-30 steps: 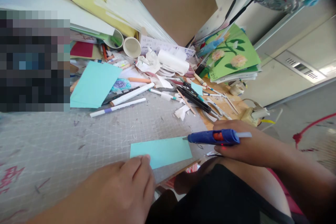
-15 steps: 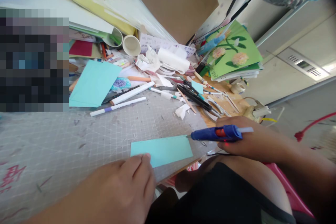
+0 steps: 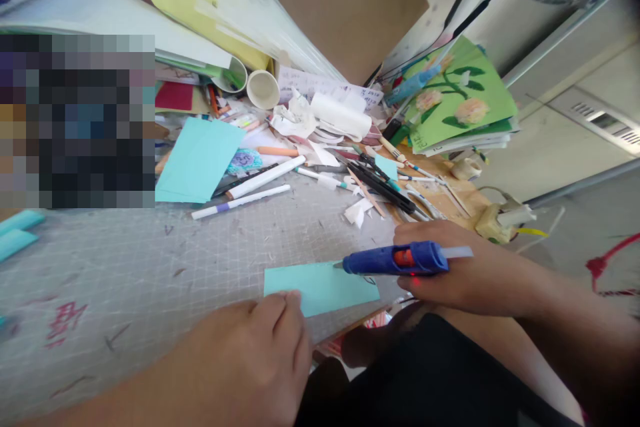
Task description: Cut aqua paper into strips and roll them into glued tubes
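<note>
A light-blue paper strip [image 3: 320,288] lies flat near the front edge of the grey cutting mat. My left hand [image 3: 273,340] presses on its lower left part, fingers bent and held together. My right hand [image 3: 425,260] is closed around a blue hot glue gun [image 3: 395,258] with a red light and a pale glue stick [image 3: 460,252] out of its back. The nozzle points left and meets the strip's upper edge around its middle. Most of the right fingers are hidden behind the gun.
Light-blue sheets [image 3: 197,160], markers [image 3: 240,202], a black cutter [image 3: 383,187] and paper scraps [image 3: 357,211] crowd the back of the cutting mat [image 3: 150,267]. Paper cups [image 3: 263,89] stand behind. Rolled blue paper [image 3: 19,233] lies far left. A power strip [image 3: 497,221] sits right.
The glue gun has moved left along the strip's upper edge, from its right corner to around the middle. My left hand stays on the strip. The view has shifted slightly.
</note>
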`<control>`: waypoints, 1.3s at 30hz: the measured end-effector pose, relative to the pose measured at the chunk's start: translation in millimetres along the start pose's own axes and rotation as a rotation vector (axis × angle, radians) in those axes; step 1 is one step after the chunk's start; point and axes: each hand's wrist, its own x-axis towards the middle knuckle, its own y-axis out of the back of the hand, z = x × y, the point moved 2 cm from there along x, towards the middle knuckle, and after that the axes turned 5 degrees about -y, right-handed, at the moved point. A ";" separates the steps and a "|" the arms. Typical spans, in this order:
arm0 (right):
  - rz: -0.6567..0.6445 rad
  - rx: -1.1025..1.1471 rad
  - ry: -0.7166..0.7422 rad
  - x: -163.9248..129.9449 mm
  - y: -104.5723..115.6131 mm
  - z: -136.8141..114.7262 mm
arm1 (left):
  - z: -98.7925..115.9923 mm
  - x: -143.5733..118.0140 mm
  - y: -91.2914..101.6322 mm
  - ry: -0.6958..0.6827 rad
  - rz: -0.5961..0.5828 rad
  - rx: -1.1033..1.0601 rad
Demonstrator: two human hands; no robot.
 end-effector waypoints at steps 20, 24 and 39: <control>0.040 -0.034 0.083 7.5 -0.5 -2.1 | 1.9 5.3 -1.5 -0.009 -0.057 -0.046; 0.036 -0.046 0.046 0.6 0.0 7.4 | 1.5 3.4 1.5 -0.006 -0.045 -0.017; -0.114 0.157 -0.233 5.2 31.3 4.7 | -1.4 2.9 6.4 -0.050 -0.237 0.028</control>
